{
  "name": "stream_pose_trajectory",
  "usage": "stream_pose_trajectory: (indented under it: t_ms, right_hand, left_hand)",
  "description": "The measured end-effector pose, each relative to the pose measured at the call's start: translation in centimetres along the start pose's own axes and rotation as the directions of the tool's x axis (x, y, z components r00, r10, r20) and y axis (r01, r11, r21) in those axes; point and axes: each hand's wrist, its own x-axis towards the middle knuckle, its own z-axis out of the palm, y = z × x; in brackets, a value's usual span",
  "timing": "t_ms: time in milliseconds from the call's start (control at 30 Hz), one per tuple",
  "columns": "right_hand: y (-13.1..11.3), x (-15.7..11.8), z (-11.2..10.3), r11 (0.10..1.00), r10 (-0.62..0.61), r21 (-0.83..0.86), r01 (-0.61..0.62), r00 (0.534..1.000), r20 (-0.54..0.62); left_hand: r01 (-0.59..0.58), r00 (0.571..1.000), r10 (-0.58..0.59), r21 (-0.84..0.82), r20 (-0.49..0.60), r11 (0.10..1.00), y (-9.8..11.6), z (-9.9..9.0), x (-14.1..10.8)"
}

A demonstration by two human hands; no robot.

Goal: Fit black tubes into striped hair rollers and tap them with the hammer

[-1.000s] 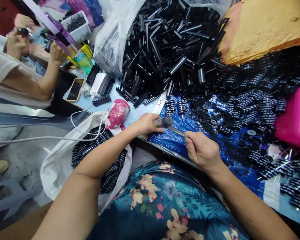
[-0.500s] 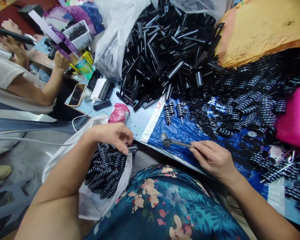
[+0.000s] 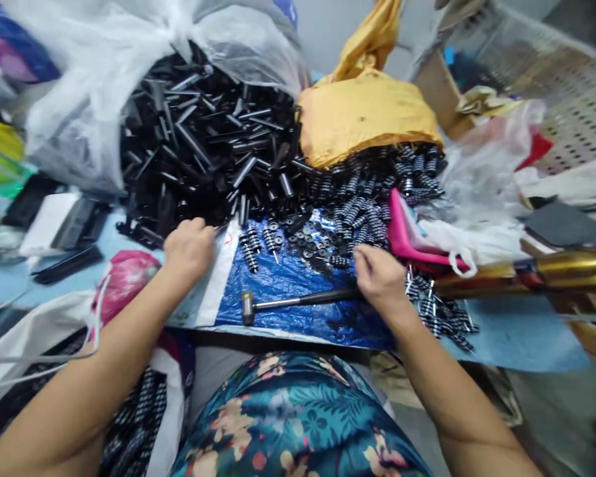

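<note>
Swung from the sack (image 3: pixel 62 308) to the black tubes (image 3: pixel 193 142), the left hand (image 3: pixel 190 248) was curled at ten o'clock of the hammer (image 3: pixel 288 302), seemingly laid idle on the blue sheet (image 3: pixel 288 326), the right hand (image 3: pixel 380 279) curled at three, neither grip readable.

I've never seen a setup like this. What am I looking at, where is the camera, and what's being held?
No machine: these are a person's bare hands, seen by a camera worn on the head, looking forward and down. At the table, the left hand is at the near edge of a pile of black tubes; the right hand is beside ribbed black pieces. I can't tell whether either holds anything. A hammer lies on the blue sheet, its handle toward the right hand.
</note>
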Motion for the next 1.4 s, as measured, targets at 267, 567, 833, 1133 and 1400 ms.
stream_pose_trajectory:
  t_ms: [267,567,833,1133,1400]
  right_hand:
    - [5.2,7.5,-0.5,0.818,0.456,-0.487,-0.305,0.861,0.227]
    - [-2.4,1.4,0.4,0.073,0.445,0.804,-0.590,0.741,0.503]
    - [-9.2,1.3,1.7,-0.363,0.351,0.748,-0.556,0.662,0.662]
    - [-13.0,1.1,2.0,-0.333,0.427,0.821,-0.464,0.702,0.570]
    - [-8.8,-1.7,2.9,0.720,-0.157,0.681,0.135,0.987,-0.030]
  left_hand:
    - [0.241,0.958,-0.286,-0.591,0.019,0.770,0.4,-0.1,-5.8]
    - [0.249,0.768,-0.453,-0.863,0.452,-0.439,2.9,-0.8,-9.3]
    - [0.260,0.938,-0.112,-0.879,0.328,-0.399,9.1,-1.1,-9.6]
    - [0.034,0.995,-0.093,-0.999,0.035,-0.010,13.6,-1.7,-9.2]
    - [0.137,0.989,-0.037,-0.987,0.140,-0.082,12.1,-2.4,-9.9]
